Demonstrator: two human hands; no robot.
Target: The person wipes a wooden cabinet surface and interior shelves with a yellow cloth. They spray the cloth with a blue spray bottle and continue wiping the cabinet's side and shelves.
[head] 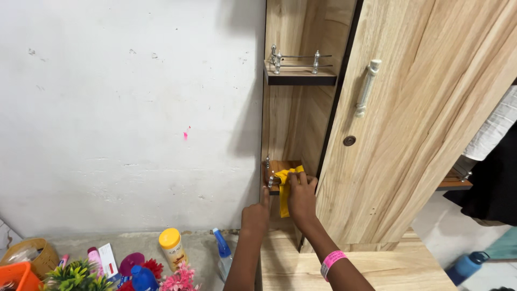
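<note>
Head view shows you the wardrobe (420,134) first, its door (431,161) swung out beside a narrow column of small shelves. On the lower shelf (280,167) lies a yellow cloth (284,188), hanging over the front edge by the little metal rail (271,177). Your right hand (301,199) presses the cloth with fingers spread flat, not clenched around it. Your left hand (256,214) is loosely curled, one finger raised against the shelf's edge, holding nothing. Bottles (172,248) stand on the floor below.
</note>
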